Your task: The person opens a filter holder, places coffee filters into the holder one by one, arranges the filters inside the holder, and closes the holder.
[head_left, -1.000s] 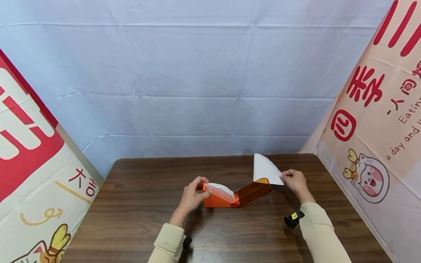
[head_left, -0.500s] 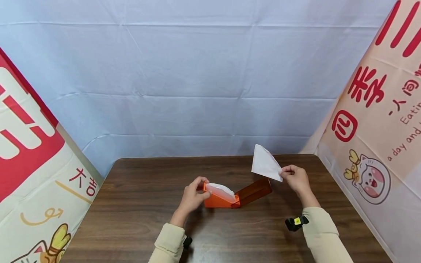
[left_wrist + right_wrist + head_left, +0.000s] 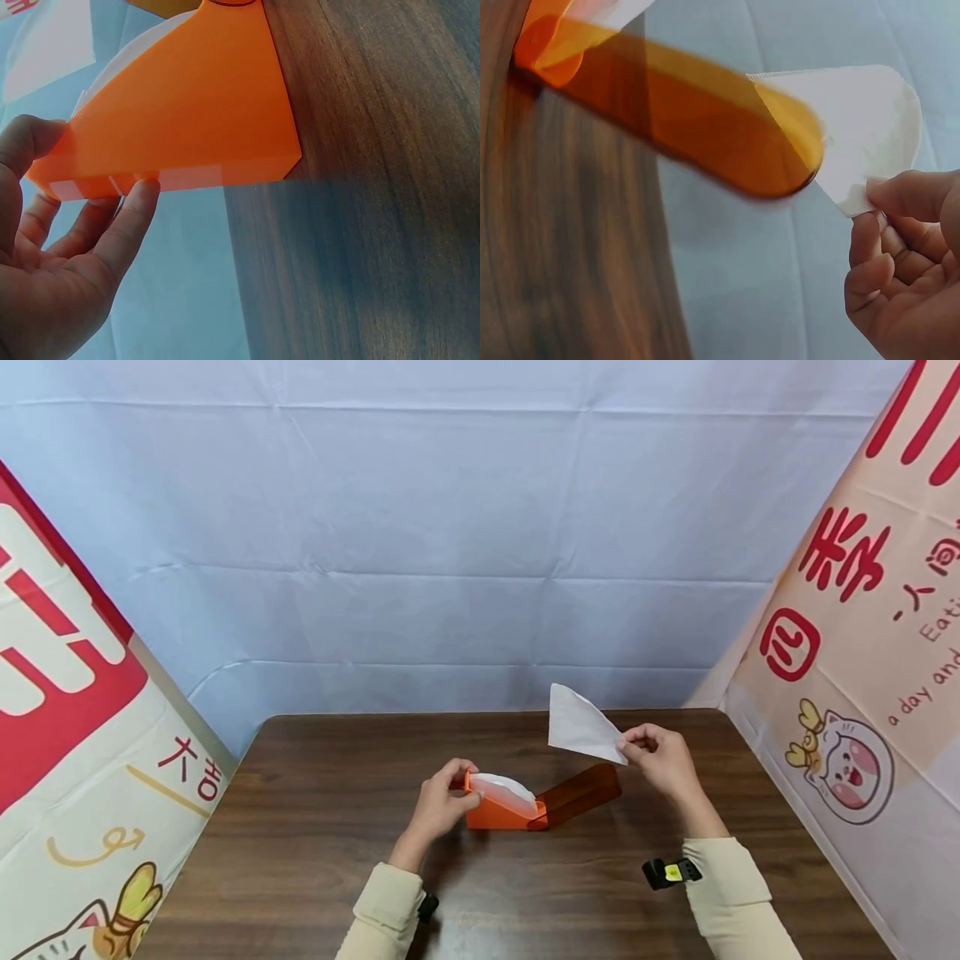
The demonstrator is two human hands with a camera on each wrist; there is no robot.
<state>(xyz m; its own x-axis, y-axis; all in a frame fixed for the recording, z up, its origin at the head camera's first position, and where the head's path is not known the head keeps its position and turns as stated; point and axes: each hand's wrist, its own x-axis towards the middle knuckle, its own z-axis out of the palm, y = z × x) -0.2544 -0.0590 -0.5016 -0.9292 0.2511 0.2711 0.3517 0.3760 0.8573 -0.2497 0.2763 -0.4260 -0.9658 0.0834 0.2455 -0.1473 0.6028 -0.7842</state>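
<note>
An orange coffee filter box (image 3: pixel 501 817) stands on the table with a stack of white coffee filters (image 3: pixel 504 789) inside. Its see-through amber lid (image 3: pixel 583 793) is tipped open to the right. My left hand (image 3: pixel 438 808) grips the box's left end, thumb on the near side and fingers at the end wall, as the left wrist view shows. Between thumb and index finger my right hand (image 3: pixel 666 767) pinches the corner of a single white coffee filter (image 3: pixel 579 727), held in the air above the lid. The right wrist view shows a crimped edge on this filter (image 3: pixel 862 112).
The box rests on a dark brown wooden table (image 3: pixel 330 827). A pale cloth backdrop (image 3: pixel 420 527) hangs behind its far edge. Printed cloths flank the table on the left (image 3: pixel 45 752) and right (image 3: pixel 847 635).
My right hand has risen and shifted left, carrying the filter from behind the lid's end to above the lid. My left hand keeps its grip on the box.
</note>
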